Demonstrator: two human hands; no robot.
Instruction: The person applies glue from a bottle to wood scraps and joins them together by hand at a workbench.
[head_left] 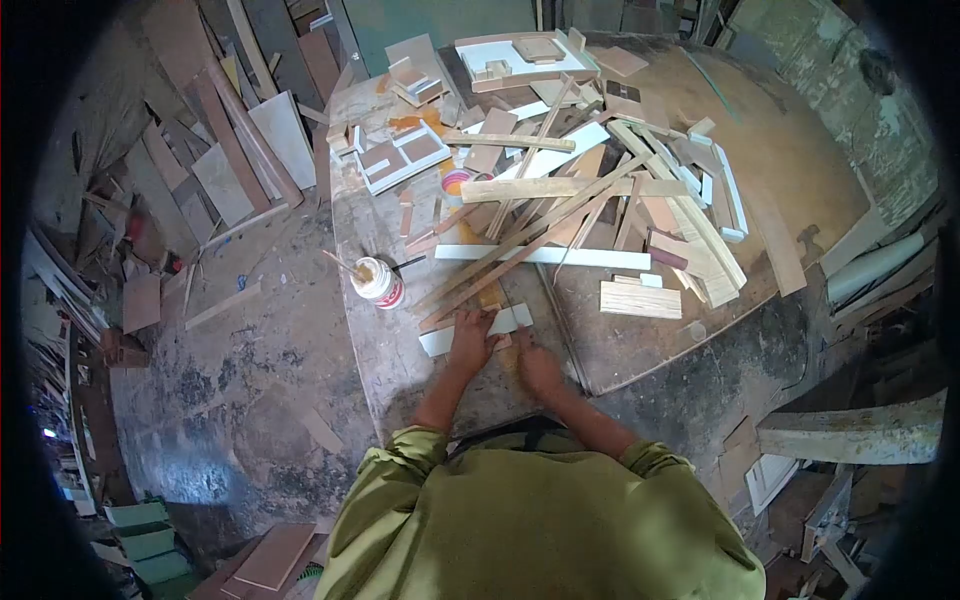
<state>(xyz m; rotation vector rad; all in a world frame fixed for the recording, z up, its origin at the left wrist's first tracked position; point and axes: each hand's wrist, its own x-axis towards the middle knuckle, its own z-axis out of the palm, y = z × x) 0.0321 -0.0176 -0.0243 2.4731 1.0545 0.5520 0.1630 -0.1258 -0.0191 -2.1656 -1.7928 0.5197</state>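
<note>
White strip (512, 319) under left hand (473, 338), near tub (373, 287) with unreadable label (394, 294)

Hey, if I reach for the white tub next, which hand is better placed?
Probably your left hand: it's nearer the white tub, which stands on that side, while your right hand would have to reach across.

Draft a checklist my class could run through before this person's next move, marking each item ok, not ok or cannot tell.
1. Left hand at the short white strip: ok.
2. Right hand near that strip's right end: ok.
3. White tub standing upright: ok.
4. Long brown strips well away from the hands: not ok; their near ends lie close to the left hand.
5. Strip's underside clean: cannot tell; hidden.
</note>
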